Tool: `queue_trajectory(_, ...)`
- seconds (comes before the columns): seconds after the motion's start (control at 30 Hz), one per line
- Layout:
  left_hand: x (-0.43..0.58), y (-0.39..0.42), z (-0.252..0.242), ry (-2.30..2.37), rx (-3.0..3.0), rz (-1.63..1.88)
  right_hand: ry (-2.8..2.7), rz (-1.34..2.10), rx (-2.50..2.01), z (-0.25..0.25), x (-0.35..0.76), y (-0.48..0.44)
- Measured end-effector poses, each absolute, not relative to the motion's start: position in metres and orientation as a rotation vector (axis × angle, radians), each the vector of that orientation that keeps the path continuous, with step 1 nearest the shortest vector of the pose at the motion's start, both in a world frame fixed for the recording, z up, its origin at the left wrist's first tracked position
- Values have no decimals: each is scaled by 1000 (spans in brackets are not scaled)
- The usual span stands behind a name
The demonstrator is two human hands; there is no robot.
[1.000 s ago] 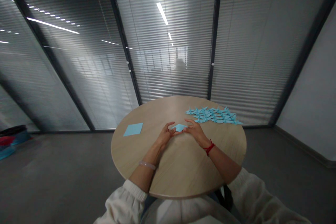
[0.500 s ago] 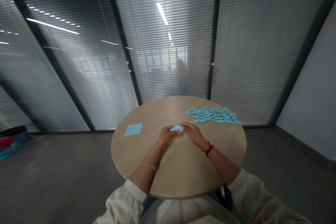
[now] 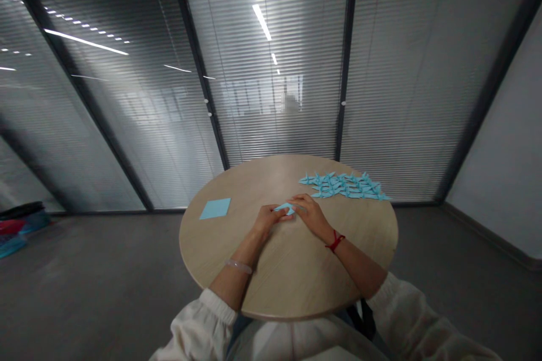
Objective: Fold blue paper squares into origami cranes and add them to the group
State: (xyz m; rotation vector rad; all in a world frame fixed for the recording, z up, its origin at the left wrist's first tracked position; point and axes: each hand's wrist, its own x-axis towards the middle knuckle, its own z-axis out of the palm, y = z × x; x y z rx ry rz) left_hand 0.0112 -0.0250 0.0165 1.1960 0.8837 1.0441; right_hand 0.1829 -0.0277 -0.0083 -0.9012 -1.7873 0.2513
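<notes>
A small piece of folded light-blue paper (image 3: pixel 289 211) is between my hands near the middle of the round table. My left hand (image 3: pixel 267 220) pinches its left side, with the thumb lying over the paper. On the other side, my right hand (image 3: pixel 311 213) has its thumb and fingers closed at the right edge of the paper. The fingers cover much of it, so its exact folds cannot be made out.
The round wooden table (image 3: pixel 305 271) has a flat stack or sheet of blue paper (image 3: pixel 215 208) at left. Several blue folded paper cranes (image 3: pixel 345 185) lie in rows at the back right. Glass panels with blinds (image 3: pixel 279 124) stand behind.
My right hand has shifted slightly left and down over the folded paper, covering more of it. My left hand has hardly moved.
</notes>
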Motion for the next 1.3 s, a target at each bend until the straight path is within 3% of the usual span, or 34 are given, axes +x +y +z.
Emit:
queue_trajectory(0.63, 14, -27, 17, 885, 1334, 944, -1757, 35, -914, -7, 182, -29)
queue_trajectory(1.3, 15, -33, 25, 836, 1192, 1043, -1855, 141, -800, -1, 184, -30)
